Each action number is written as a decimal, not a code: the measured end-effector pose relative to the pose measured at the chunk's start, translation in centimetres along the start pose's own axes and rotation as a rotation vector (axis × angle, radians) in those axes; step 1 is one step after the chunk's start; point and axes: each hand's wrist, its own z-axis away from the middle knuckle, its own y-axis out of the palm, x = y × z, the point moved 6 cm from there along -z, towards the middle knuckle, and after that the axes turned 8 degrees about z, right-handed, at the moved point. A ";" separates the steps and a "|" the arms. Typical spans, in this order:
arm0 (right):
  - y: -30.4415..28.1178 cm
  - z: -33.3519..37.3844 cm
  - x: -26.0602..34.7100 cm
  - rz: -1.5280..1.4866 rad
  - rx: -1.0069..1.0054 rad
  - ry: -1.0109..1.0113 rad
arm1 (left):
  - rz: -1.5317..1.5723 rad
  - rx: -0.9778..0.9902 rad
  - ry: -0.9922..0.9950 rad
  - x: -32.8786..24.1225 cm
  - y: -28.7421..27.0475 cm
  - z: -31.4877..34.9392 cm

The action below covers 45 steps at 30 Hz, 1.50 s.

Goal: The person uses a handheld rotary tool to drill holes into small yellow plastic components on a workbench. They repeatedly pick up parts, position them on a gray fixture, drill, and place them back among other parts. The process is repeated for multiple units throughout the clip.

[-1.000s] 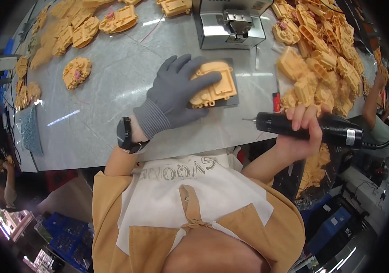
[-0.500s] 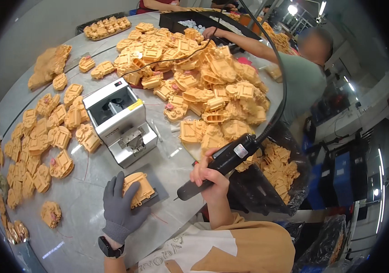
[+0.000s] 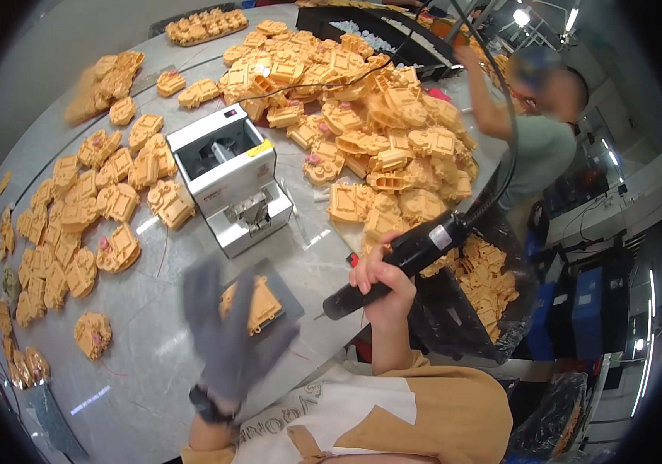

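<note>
My left hand [image 3: 232, 336], in a grey glove, hovers beside a yellow-orange plastic housing [image 3: 265, 307], its stretched fingers blurred and partly covering that piece. Under the housing lies a dark flat pad [image 3: 289, 292]. In my bare right hand [image 3: 387, 290] is a black corded electric screwdriver [image 3: 416, 251]. It is held aslant, its thin bit pointing to the lower left, apart from the housing. A white box-shaped screw feeder [image 3: 223, 184] with an open top stands just beyond the pad.
Heaped plastic housings [image 3: 393, 147] cover the far side of the table, and more are scattered at left. A black bin [image 3: 455, 313] of orange parts stands at right. A co-worker [image 3: 540, 147] is at far right, near a black tray [image 3: 370, 35] of small pale pieces.
My left hand has come off the housing, its fingers now straightened. My right hand still holds the screwdriver. The co-worker's arm has drawn back from the tray. The whole view has shifted slightly.
</note>
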 end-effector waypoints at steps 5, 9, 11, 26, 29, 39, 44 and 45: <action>1.5 -0.6 0.6 -0.074 0.095 -0.066 | 0.076 0.166 -0.196 2.7 2.8 0.5; 2.5 -3.5 2.3 -0.013 0.094 -0.283 | 0.145 -0.036 -0.165 4.4 1.6 3.8; 4.9 -5.3 3.1 -0.010 0.171 -0.429 | 0.213 -0.111 -0.187 5.5 1.7 5.4; 14.9 -9.9 -3.8 0.494 0.424 -0.389 | 0.482 -0.243 -0.203 8.0 3.0 7.2; 13.4 -7.0 -4.0 0.487 0.482 -0.249 | 0.506 -0.243 -0.238 8.6 3.2 7.3; 12.7 -0.2 -2.6 0.269 0.691 -0.209 | 0.456 -0.172 -0.245 8.9 3.3 7.4; 12.9 -0.5 -4.0 0.314 0.697 -0.208 | 0.428 -0.187 -0.240 9.1 3.4 7.5; 12.9 -0.4 -4.3 0.362 0.720 -0.207 | 0.426 -0.186 -0.244 9.1 3.5 7.6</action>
